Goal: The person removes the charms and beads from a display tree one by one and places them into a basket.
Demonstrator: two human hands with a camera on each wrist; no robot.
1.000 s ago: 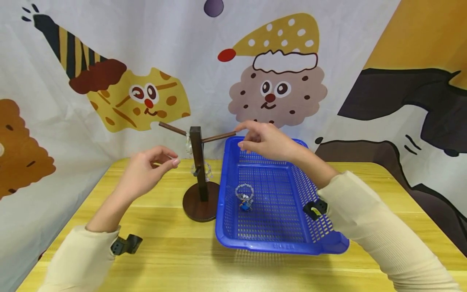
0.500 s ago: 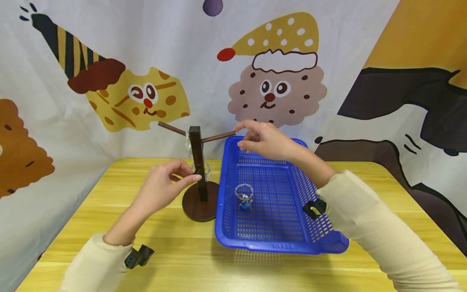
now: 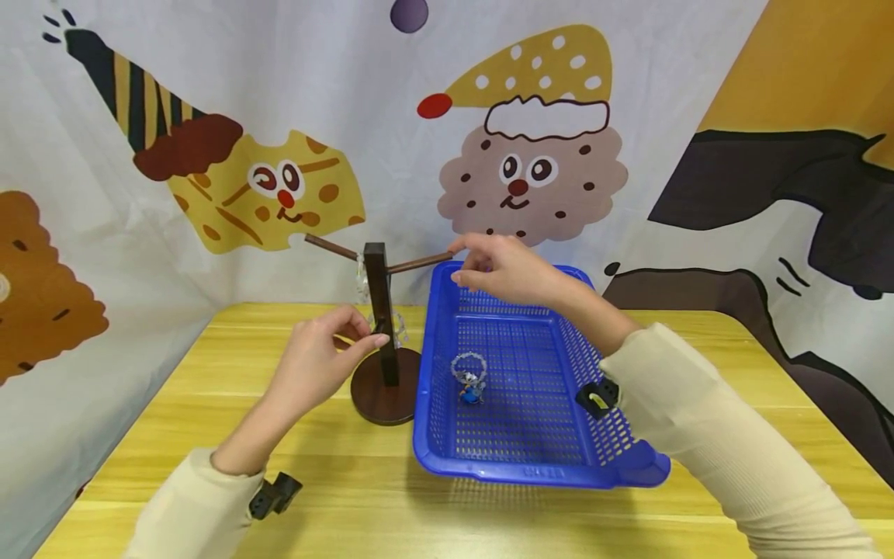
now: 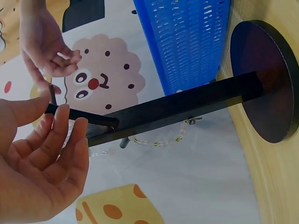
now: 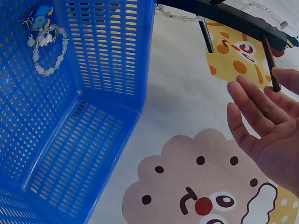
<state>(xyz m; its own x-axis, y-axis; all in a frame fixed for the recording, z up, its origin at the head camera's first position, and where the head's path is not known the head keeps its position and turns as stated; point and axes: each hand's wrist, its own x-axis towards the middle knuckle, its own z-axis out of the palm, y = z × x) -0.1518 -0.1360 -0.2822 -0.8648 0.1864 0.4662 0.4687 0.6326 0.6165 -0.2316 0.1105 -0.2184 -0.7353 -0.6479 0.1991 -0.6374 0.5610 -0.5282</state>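
Note:
A dark wooden stand (image 3: 377,310) with thin pegs rises from a round base (image 3: 382,394) left of the blue basket (image 3: 538,466). Clear bead bracelets (image 3: 395,328) hang on it. My left hand (image 3: 323,359) reaches to the low peg (image 4: 96,119); its straight fingertips (image 4: 70,122) touch the peg by the beads (image 4: 159,141). My right hand (image 3: 504,269) hovers over the basket's far rim, an index fingertip at the end of the upper right peg (image 3: 421,262). Its fingers (image 5: 254,109) are spread and hold nothing. A bead bracelet with a blue charm (image 3: 468,375) lies in the basket.
The stand and basket sit on a yellow wooden table (image 3: 230,435) against a cartoon-printed cloth backdrop (image 3: 531,155). The basket's left wall (image 5: 117,56) is close beside the stand's base. Another upper peg (image 3: 330,246) sticks out to the left.
My left hand has moved right and forward from the open air to the stand's low peg. My right hand has stayed at the upper right peg.

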